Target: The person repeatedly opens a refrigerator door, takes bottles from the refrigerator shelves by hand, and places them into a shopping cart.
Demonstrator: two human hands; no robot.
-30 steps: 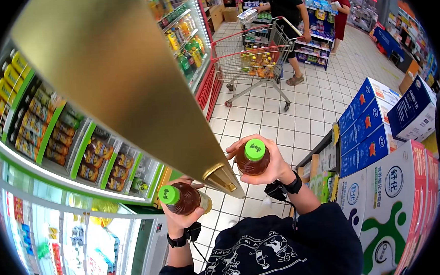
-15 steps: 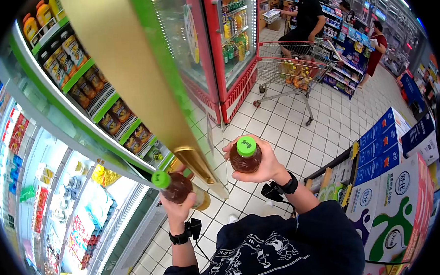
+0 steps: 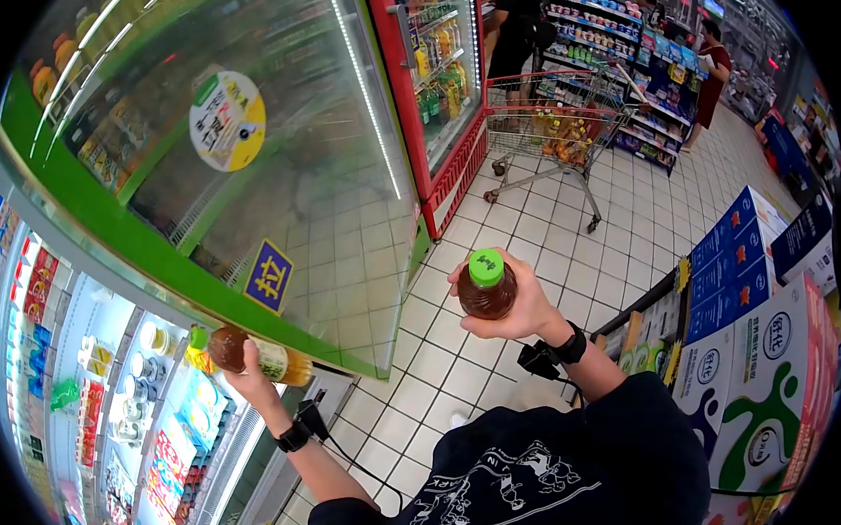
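Tiled floor (image 3: 430, 379) in a store aisle. At left, beside a green-framed glass door (image 3: 324, 201), the left hand (image 3: 255, 382) wraps a tilted bottle (image 3: 275, 361). At centre, the right hand (image 3: 528, 307) encircles an upright green-capped bottle (image 3: 488, 295). Far right: shopping cart (image 3: 536, 108). Status: both bottles in grip; neither set down.

Shop interior; the floor (image 3: 426, 394) is laid with pale square tiles and dark joints; at left, a green-framed glass door (image 3: 335, 229) carries 2 labels, 1 round and 1 blue, beside a line of white light (image 3: 364, 91); below it, a brightly lit refrigerated case (image 3: 275, 480); beyond, a red-framed cooler (image 3: 458, 153); farther back, stocked display shelves (image 3: 594, 22); at right, stacked cartons (image 3: 773, 378).
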